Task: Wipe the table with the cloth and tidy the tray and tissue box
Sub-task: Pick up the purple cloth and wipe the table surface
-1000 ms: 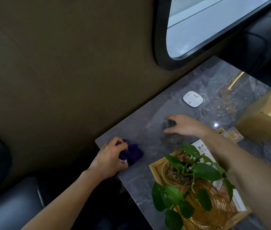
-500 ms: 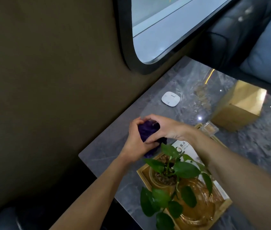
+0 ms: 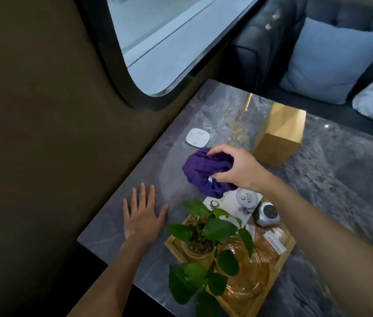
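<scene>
Cloth point(image 3: 206, 173), bunched and purple, sits gripped in our right hand point(image 3: 236, 167) above the grey table point(image 3: 341, 179); our left hand point(image 3: 142, 216) lies flat, fingers spread. Plant leaves point(image 3: 217, 229) partly hide the wooden tray point(image 3: 279, 252).

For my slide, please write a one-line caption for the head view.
Right hand holds a bunched purple cloth above the grey marble table; left hand lies flat beside the wooden tray.

No text can be read; the white card point(image 3: 224, 205) on the tray point(image 3: 288, 245) bears only a blurred logo.
</scene>
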Demonstrator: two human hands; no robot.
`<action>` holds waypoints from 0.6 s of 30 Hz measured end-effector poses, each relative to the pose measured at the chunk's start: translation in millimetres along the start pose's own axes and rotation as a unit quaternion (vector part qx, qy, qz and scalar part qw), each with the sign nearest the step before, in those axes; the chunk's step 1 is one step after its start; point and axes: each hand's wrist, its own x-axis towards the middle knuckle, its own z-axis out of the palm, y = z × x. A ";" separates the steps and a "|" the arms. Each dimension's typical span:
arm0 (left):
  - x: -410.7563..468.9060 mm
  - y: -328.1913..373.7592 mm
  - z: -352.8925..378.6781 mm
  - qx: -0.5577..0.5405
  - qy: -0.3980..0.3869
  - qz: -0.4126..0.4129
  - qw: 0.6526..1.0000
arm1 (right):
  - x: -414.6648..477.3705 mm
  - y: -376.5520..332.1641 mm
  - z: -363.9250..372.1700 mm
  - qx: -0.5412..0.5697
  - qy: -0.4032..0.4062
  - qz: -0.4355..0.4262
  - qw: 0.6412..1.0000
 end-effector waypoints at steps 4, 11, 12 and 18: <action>-0.8 3.3 -0.6 0.033 0.017 -0.007 0.999 | -36.1 -6.8 -27.4 0.022 0.087 -0.034 0.995; -1.6 3.3 1.5 0.033 0.021 -0.004 0.999 | -122.1 -14.1 -79.1 0.028 0.232 -0.079 0.969; -1.3 2.4 2.5 0.033 0.028 -0.002 0.999 | -132.7 -9.5 -84.3 0.026 0.256 -0.075 0.963; 1.1 -4.2 10.7 0.039 0.052 0.007 0.998 | -176.7 41.7 -89.4 0.019 0.349 0.003 0.937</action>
